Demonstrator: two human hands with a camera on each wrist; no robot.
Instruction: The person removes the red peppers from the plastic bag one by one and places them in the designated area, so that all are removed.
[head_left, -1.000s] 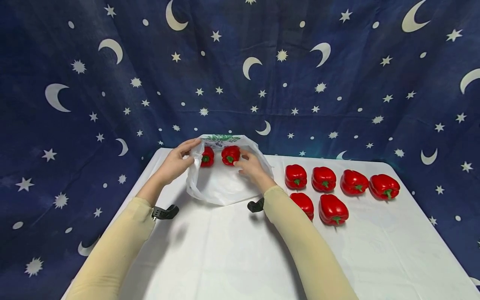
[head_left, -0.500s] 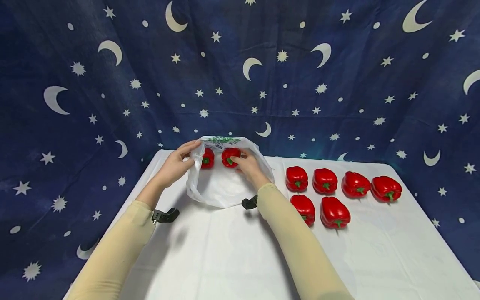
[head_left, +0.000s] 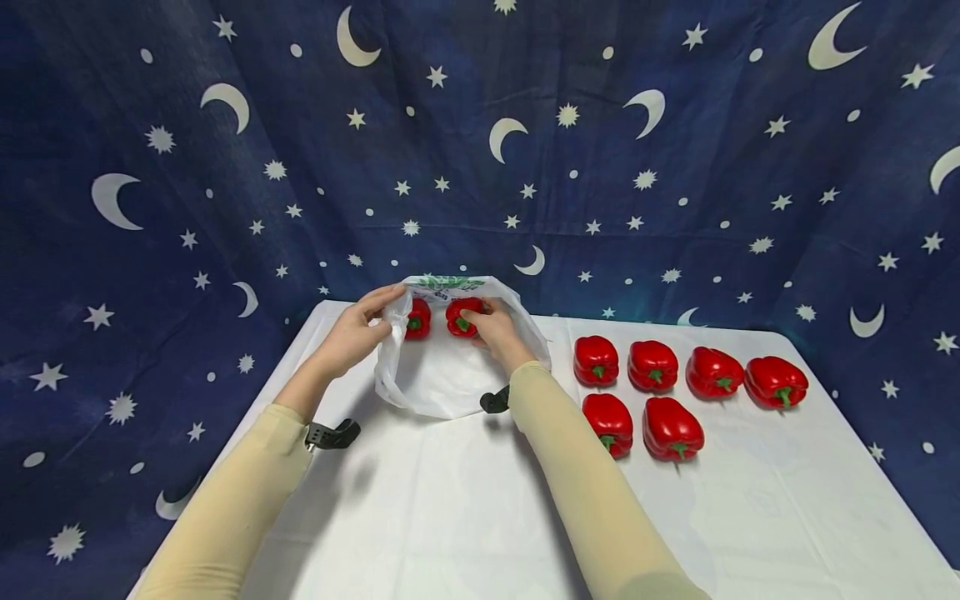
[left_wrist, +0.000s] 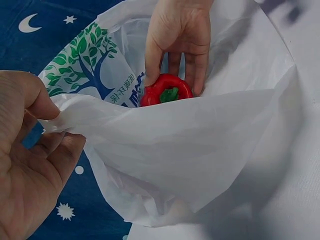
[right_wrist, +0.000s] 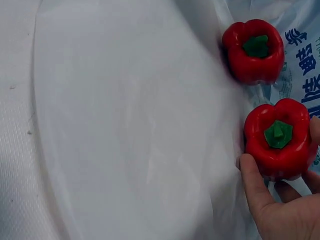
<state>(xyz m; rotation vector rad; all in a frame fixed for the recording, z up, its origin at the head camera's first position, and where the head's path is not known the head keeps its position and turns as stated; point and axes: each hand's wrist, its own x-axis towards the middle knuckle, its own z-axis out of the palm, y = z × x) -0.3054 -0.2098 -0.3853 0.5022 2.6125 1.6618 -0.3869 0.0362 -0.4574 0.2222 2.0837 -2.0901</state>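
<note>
A white plastic bag (head_left: pixel 442 379) lies on the table with its mouth spread toward me; a green tree print (left_wrist: pixel 85 60) shows on its inner far side. My left hand (head_left: pixel 352 333) pinches the bag's left rim between thumb and fingers. Inside the bag, my right hand (head_left: pixel 498 333) grips a red bell pepper (right_wrist: pixel 278 137) by its sides, green stem facing me. Another red bell pepper (right_wrist: pixel 254 52) sits to its left within the bag, partly covered by the bag's left edge in the head view.
Several red bell peppers (head_left: pixel 652 365) stand in two rows right of the bag, the front ones (head_left: pixel 672 429) close to my right sleeve (head_left: pixel 585 467). The white table (head_left: pixel 420 517) ends at a dark blue curtain (head_left: pixel 450 125) with moons and stars.
My right hand has closed in on the right-hand pepper in the bag, its thumb now across the pepper's front. The left hand keeps its pinch on the rim.
</note>
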